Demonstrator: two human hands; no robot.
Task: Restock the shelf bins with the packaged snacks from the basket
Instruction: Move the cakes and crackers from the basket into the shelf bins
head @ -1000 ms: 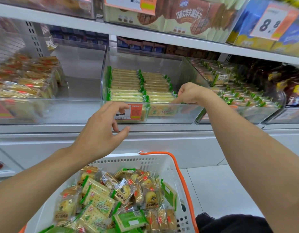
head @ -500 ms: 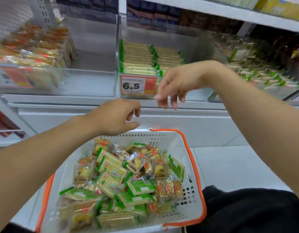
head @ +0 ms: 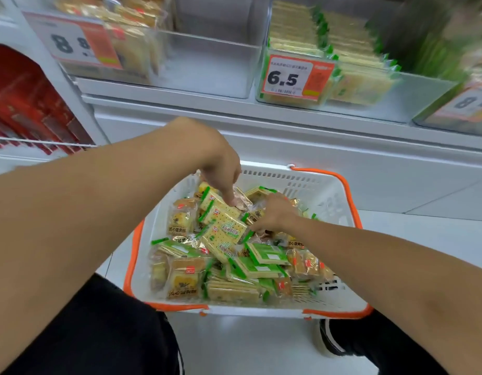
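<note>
Snacks (head: 229, 239) in clear wrappers lie heaped in the white basket (head: 329, 201) with its orange rim, which sits on the floor between the person's legs, just below the shelf. Two sorts are mixed together: flat green-edged cracker packs and small golden cakes, so each grab likely means sorting by type. Both hands are down in the far half of the pile. The left hand (head: 221, 169) points its fingers downward, their tips touching a cracker pack (head: 215, 205) and a shiny wrapper beside it; whether it already pinches anything I cannot tell. The right hand (head: 275, 212) lies knuckles-up on the heap, fingers tucked among the packets and hidden, so its hold cannot be made out either. Reaching with both at once looks like a way to gather several packs per trip. Above, the clear middle bin (head: 302, 101) marked 6.5 holds neat rows of the same green-edged crackers standing on edge, with bare room toward its right front, a probable home for the ones below. The left bin (head: 207, 71), tagged with an 8, has golden packs only at its left side. Red boxes (head: 26, 104) fill a lower shelf at far left.
</note>
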